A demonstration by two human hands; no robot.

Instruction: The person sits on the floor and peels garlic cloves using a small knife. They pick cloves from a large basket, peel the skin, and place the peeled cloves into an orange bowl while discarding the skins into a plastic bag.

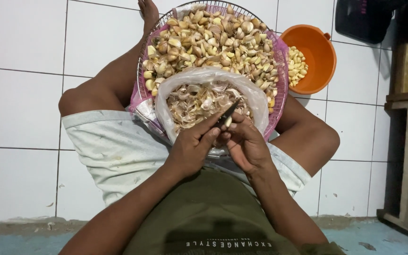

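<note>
Carefully, our left hand (pixel 192 148) gripped the knife (pixel 227 113) and our right hand (pixel 246 141) pinched a garlic clove (pixel 228 122), mid-peeling; next needs gentle skin lifting.

Seated cross-legged, both forearms angled inward from the lower frame, left hand (pixel 192 148) and right hand (pixel 246 146) meet at centre over the lap, fingers curled in a pinch, fingertips touching, wrists slightly bent, knees splayed outward.
</note>
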